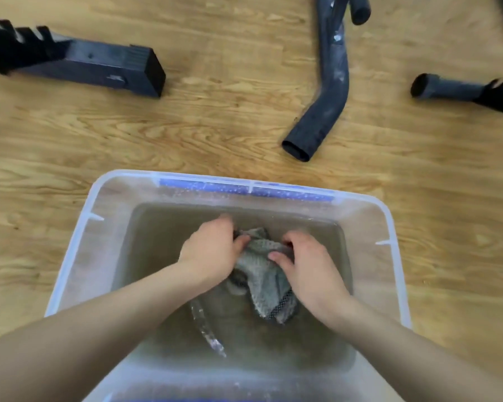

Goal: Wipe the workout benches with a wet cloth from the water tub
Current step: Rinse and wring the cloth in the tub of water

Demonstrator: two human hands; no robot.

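**Cloth [262,271] in tub [79,242]: soaking step**

Wood floor [244,126] all round. On it, well apart from one another, black bench frame parts: square leg [99,65] far left, bent tube [328,91] far middle, round tube end [447,88] far right. No padded bench top in view. Nearer, clear plastic tub with blue clip on far rim, part filled with murky water [163,256]. Both bare forearms reaching down inside. Left hand [212,250] curled round far end of cloth. Right hand [311,271] gripping cloth's right side, thumb laid on top. Grey cloth bunched between the two hands, lower folds trailing toward near side; on tub bottom or floating, cannot tell.

Judged step: wetting or rinsing; no wiping yet. Next, likely called for: lifting cloth clear of water, twisting hard over tub to shed excess and keep floor dry, then carrying to nearest bench. Needs firm two-handed grip, hands turning opposite ways. Possible trouble: drips on wood from too light a wring.
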